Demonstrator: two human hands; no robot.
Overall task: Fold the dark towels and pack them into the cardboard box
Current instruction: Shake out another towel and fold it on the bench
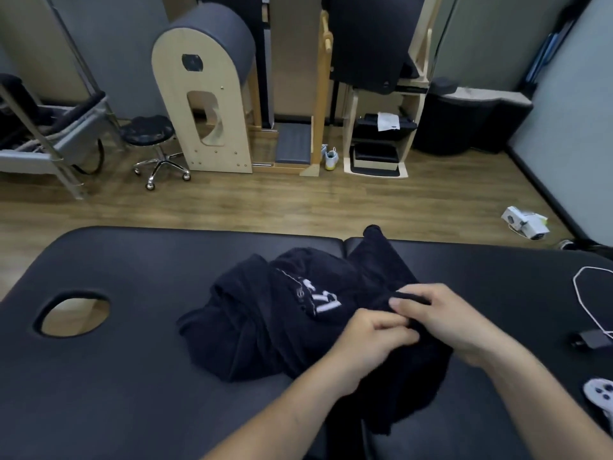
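A crumpled heap of dark towels (265, 320), one with white lettering, lies in the middle of the black padded table (116, 376). My left hand (374, 336) pinches a bunched edge of the dark towel at the heap's right side. My right hand (441, 317) grips the same edge just beside it, fingers curled over the fabric. More dark cloth trails down toward me between my forearms. No cardboard box is in view.
The table has an oval face hole (74, 315) at the left. A white cable (588, 300), a black adapter (592, 338) and a grey game controller (600, 398) lie at its right edge. Beyond the table are a wheeled stool (156, 144) and wooden exercise equipment (205, 94).
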